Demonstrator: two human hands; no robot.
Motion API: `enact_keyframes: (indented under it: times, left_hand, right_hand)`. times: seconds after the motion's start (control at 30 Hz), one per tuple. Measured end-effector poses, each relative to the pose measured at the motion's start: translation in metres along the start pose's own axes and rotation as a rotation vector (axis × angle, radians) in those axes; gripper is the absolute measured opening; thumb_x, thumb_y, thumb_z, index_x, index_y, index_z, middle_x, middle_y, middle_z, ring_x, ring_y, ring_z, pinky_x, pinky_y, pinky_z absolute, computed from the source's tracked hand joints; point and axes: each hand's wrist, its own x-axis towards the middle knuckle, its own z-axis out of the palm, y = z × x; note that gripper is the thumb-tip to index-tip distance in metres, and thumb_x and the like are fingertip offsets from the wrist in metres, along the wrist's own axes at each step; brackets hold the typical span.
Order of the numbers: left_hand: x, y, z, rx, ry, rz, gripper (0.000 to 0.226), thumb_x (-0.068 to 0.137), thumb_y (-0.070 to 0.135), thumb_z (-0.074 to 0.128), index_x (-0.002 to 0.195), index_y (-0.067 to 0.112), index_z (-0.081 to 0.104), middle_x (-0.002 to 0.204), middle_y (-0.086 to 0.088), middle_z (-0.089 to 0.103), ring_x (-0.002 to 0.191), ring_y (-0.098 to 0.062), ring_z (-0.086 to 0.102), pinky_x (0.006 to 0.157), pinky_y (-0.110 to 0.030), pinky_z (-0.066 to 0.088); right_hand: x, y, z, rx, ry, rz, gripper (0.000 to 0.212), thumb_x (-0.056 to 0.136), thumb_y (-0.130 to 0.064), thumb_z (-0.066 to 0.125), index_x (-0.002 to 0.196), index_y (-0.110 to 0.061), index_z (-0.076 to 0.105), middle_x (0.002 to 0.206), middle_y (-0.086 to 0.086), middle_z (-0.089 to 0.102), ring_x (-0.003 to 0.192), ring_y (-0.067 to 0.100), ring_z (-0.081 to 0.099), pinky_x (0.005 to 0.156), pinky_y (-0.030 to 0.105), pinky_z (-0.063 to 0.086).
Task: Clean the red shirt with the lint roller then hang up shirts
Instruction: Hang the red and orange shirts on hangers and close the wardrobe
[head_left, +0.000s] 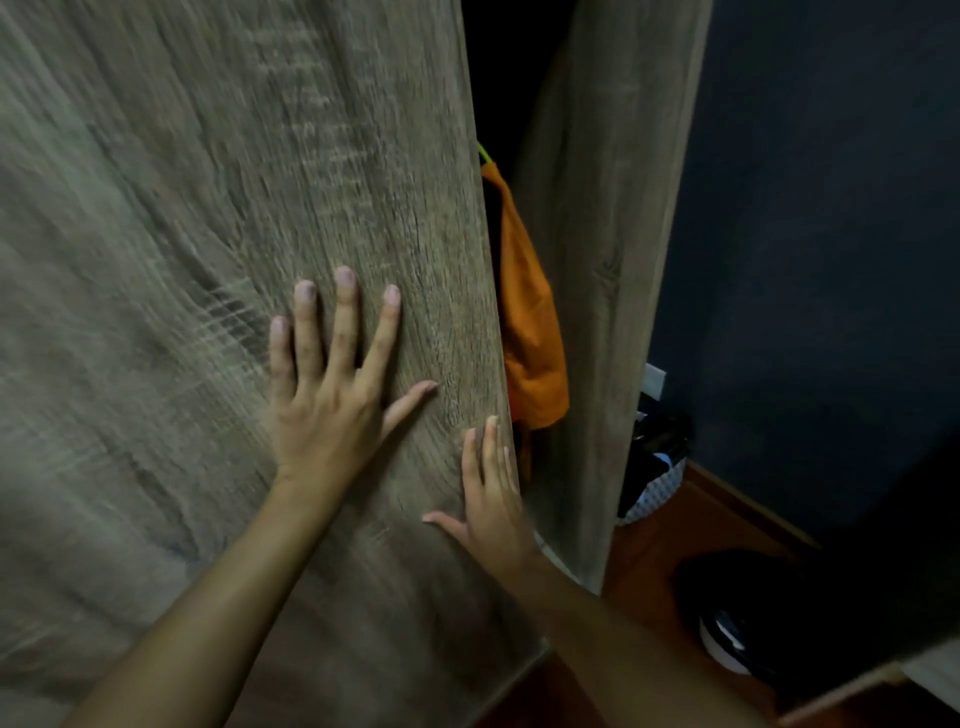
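Note:
A grey-brown wooden wardrobe door (208, 260) fills the left of the head view. My left hand (332, 384) lies flat on it with its fingers spread. My right hand (491, 493) also rests flat on the door, at its right edge. Neither hand holds anything. Through the narrow gap between the door and the wardrobe's side panel (608, 260) an orange-red shirt (530, 332) hangs on a green hanger (484, 153). The inside of the wardrobe is dark, and most of the shirt is hidden behind the door. No lint roller is in view.
A dark blue wall (831, 260) stands to the right. On the reddish wooden floor (675, 545) by the wall sits a patterned basket (654, 483) with dark items, and a dark round object (737, 613) lies further front.

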Motion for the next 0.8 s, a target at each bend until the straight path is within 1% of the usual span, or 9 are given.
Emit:
enact_keyframes:
  times: [0.13, 0.23, 0.3, 0.33, 0.4, 0.5, 0.57, 0.7, 0.8]
  left_hand:
    - [0.02, 0.049, 0.016, -0.036, 0.016, -0.02, 0.081, 0.089, 0.071, 0.038, 0.152, 0.023, 0.022, 0.156, -0.014, 0.017, 0.147, -0.029, -0.013, 0.117, -0.045, 0.003]
    - [0.035, 0.077, 0.027, -0.031, 0.038, -0.022, 0.076, 0.092, 0.067, 0.037, 0.152, 0.023, 0.023, 0.156, -0.013, 0.016, 0.147, -0.029, -0.012, 0.117, -0.044, 0.002]
    - [0.045, 0.091, 0.033, -0.024, 0.053, -0.02, 0.073, 0.093, 0.064, 0.038, 0.152, 0.023, 0.024, 0.155, -0.014, 0.019, 0.147, -0.029, -0.01, 0.117, -0.044, 0.005]
    - [0.05, 0.099, 0.036, -0.016, 0.061, -0.014, 0.071, 0.094, 0.062, 0.038, 0.152, 0.023, 0.025, 0.155, -0.014, 0.02, 0.147, -0.03, -0.009, 0.117, -0.045, 0.006]
    - [0.058, 0.113, 0.039, -0.016, 0.07, -0.012, 0.069, 0.095, 0.061, 0.038, 0.151, 0.023, 0.027, 0.155, -0.013, 0.021, 0.147, -0.03, -0.009, 0.117, -0.045, 0.007]
    - [0.071, 0.134, 0.044, -0.041, 0.079, -0.029, 0.069, 0.094, 0.062, 0.038, 0.151, 0.024, 0.028, 0.155, -0.012, 0.02, 0.147, -0.028, -0.008, 0.117, -0.044, 0.007]
    - [0.078, 0.144, 0.045, -0.051, 0.076, -0.029, 0.07, 0.094, 0.064, 0.037, 0.151, 0.024, 0.027, 0.156, -0.01, 0.019, 0.148, -0.028, -0.006, 0.117, -0.043, 0.006]
    - [0.09, 0.163, 0.049, -0.045, 0.065, -0.013, 0.072, 0.093, 0.066, 0.036, 0.151, 0.025, 0.028, 0.155, -0.01, 0.02, 0.143, -0.031, 0.019, 0.116, -0.043, 0.006]
    - [0.096, 0.173, 0.05, -0.03, 0.057, -0.013, 0.071, 0.093, 0.067, 0.034, 0.151, 0.025, 0.027, 0.155, -0.01, 0.018, 0.141, -0.032, 0.021, 0.116, -0.043, 0.005]
  right_hand:
    - [0.016, 0.042, -0.016, -0.005, 0.009, -0.006, 0.121, 0.075, -0.074, 0.055, 0.151, -0.01, -0.014, 0.159, 0.016, -0.013, 0.148, 0.027, -0.015, 0.117, 0.045, 0.006]
    - [0.028, 0.071, -0.023, 0.015, 0.007, -0.01, 0.121, 0.076, -0.074, 0.055, 0.149, -0.013, -0.021, 0.158, 0.011, -0.021, 0.147, 0.025, -0.018, 0.117, 0.046, 0.007]
    - [0.035, 0.089, -0.027, 0.029, 0.001, -0.01, 0.12, 0.077, -0.075, 0.052, 0.149, -0.015, -0.023, 0.157, 0.01, -0.027, 0.147, 0.026, -0.016, 0.118, 0.046, 0.007]
    - [0.038, 0.097, -0.028, 0.027, 0.005, -0.005, 0.12, 0.076, -0.076, 0.051, 0.149, -0.014, -0.022, 0.157, 0.01, -0.027, 0.148, 0.027, -0.013, 0.118, 0.046, 0.008]
    - [0.043, 0.112, -0.031, -0.01, 0.011, 0.01, 0.121, 0.075, -0.079, 0.048, 0.15, -0.011, -0.018, 0.158, 0.015, -0.018, 0.148, 0.029, -0.006, 0.117, 0.047, 0.011]
    - [0.05, 0.132, -0.037, -0.037, 0.034, 0.007, 0.124, 0.073, -0.079, 0.051, 0.151, -0.008, -0.014, 0.158, 0.022, -0.003, 0.147, 0.033, 0.001, 0.116, 0.046, 0.014]
    - [0.055, 0.144, -0.04, -0.029, 0.045, -0.002, 0.124, 0.073, -0.079, 0.052, 0.151, -0.008, -0.014, 0.158, 0.023, -0.003, 0.147, 0.033, 0.001, 0.117, 0.046, 0.015]
    - [0.062, 0.165, -0.047, 0.004, 0.067, -0.017, 0.122, 0.075, -0.077, 0.051, 0.151, -0.008, -0.014, 0.158, 0.022, -0.006, 0.148, 0.035, 0.0, 0.117, 0.049, 0.024]
    - [0.065, 0.175, -0.05, 0.008, 0.077, -0.022, 0.121, 0.075, -0.077, 0.052, 0.151, -0.009, -0.013, 0.158, 0.023, -0.004, 0.148, 0.036, 0.002, 0.116, 0.051, 0.027]
